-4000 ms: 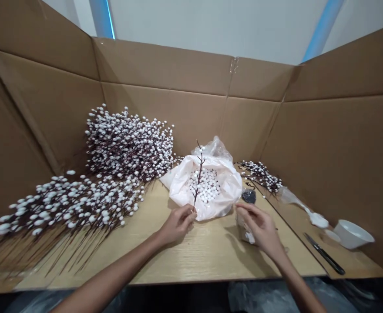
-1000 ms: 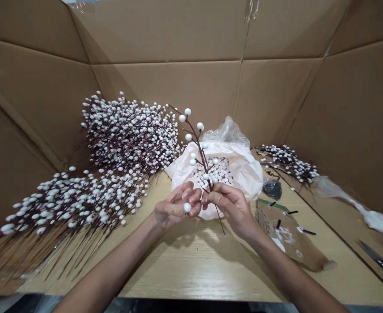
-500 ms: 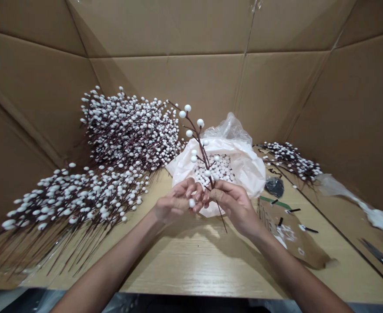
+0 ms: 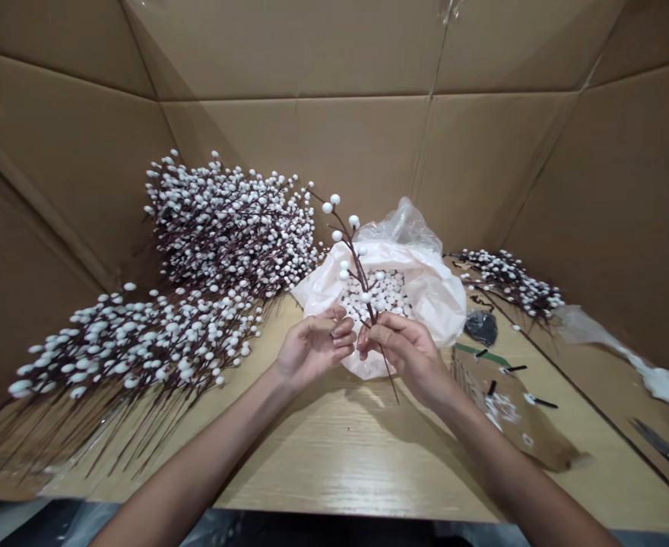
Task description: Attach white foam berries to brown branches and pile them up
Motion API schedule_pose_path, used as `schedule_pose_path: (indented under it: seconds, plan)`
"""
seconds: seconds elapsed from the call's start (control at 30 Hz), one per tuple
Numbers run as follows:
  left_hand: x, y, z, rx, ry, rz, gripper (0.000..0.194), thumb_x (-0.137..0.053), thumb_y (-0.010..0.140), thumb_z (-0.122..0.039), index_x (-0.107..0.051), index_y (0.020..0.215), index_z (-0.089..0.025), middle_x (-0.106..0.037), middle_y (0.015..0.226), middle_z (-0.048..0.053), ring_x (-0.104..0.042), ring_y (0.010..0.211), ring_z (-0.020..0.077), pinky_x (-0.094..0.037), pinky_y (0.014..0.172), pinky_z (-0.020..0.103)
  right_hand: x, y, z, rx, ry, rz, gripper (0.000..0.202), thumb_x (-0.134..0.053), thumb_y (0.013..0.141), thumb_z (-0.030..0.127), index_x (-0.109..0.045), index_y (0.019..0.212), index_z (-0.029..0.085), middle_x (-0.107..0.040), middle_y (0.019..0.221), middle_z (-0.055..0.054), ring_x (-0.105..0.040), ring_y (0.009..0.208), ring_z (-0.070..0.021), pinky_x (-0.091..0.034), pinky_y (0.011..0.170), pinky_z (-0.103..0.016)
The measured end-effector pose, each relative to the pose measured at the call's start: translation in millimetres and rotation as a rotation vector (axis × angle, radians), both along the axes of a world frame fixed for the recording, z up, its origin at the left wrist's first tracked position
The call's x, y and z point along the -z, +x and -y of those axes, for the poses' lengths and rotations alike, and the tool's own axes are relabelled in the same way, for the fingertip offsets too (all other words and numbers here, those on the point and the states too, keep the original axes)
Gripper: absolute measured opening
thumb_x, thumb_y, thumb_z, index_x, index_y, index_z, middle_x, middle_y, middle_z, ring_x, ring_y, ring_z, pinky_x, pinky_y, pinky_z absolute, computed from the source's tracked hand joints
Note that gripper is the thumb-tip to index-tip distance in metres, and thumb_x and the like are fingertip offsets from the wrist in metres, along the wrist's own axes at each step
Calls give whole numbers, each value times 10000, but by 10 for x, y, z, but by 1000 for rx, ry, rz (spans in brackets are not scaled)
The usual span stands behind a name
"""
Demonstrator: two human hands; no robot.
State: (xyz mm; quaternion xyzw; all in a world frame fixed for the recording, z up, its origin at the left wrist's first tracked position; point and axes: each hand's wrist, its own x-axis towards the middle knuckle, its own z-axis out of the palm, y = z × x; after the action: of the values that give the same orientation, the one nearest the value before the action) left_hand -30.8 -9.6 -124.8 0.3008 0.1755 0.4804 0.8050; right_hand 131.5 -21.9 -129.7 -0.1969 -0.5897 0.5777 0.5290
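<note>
Between the thumb and fingers of my right hand (image 4: 401,351) is the lower stem of a brown artificial berry branch (image 4: 361,275). The branch stands tilted, tip up and to the left, with several white berries on its twigs. Its bare stem end pokes out below the hand. My left hand (image 4: 318,346) is just left of the stem, fingers curled in and thumb pressed to them; whatever they may hold is hidden. Behind both hands lies an opened plastic bag (image 4: 434,292) full of loose white berries (image 4: 388,292).
Finished-looking berry branches are heaped at the back left (image 4: 232,228) and front left (image 4: 146,342). More branches (image 4: 508,277) lie at the right. A brown paper piece (image 4: 531,425) with small black strips, a dark packet (image 4: 481,327) and scissors (image 4: 668,452) are on the right. Cardboard walls (image 4: 294,53) enclose the table.
The white berry seen at my left fingertips no longer shows, and those fingers have curled up and inward. The branch in my right hand has shifted slightly right and down.
</note>
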Motion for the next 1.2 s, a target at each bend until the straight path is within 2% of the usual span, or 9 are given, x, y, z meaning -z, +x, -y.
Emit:
schedule_pose_path:
  seconds: [0.3, 0.43, 0.57, 0.8, 1.1, 1.2]
  plan:
    - [12, -14, 10, 52, -25, 0, 181, -626, 667, -61, -538, 814, -122, -539, 697, 41, -534, 631, 119, -443, 589, 208, -10, -16, 23, -47, -15, -26, 136, -601, 848, 252, -649, 742, 182, -622, 717, 8, -592, 702, -100, -450, 700, -234]
    - [25, -24, 13, 62, -25, 16, 234, -651, 659, -44, -543, 853, -119, -555, 692, 41, -551, 629, 113, -432, 564, 183, -5, -9, 22, -50, -17, -20, 138, -597, 851, 247, -651, 742, 183, -623, 716, 8, -593, 704, -101, -450, 702, -236]
    - [41, -33, 15, 59, -17, 3, 273, -653, 650, -41, -550, 889, -122, -564, 701, 41, -578, 668, 135, -455, 601, 207, 1, -4, 17, -52, -18, -16, 137, -595, 853, 246, -656, 747, 184, -625, 713, 8, -593, 698, -102, -449, 699, -238]
    - [18, -37, 21, 66, -35, 29, 259, -655, 638, -22, -564, 863, -112, -555, 673, 37, -565, 626, 120, -425, 515, 169, -1, 4, 20, -37, -15, -3, 139, -590, 856, 248, -663, 756, 184, -624, 724, 7, -585, 708, -104, -445, 706, -237]
    - [-5, -32, 25, 48, -64, 46, 227, -610, 638, 10, -553, 824, -108, -551, 677, 50, -521, 593, 97, -413, 503, 145, 1, -3, 15, -14, -28, 24, 149, -605, 841, 280, -658, 741, 182, -623, 713, 4, -584, 703, -110, -444, 704, -242]
    - [8, -33, -5, 68, -111, 12, 160, -593, 668, -44, -562, 810, -112, -559, 694, 65, -514, 596, 103, -390, 480, 142, -10, -8, 18, 8, -30, 30, 159, -617, 824, 297, -649, 727, 175, -624, 700, 0, -588, 692, -120, -452, 696, -253]
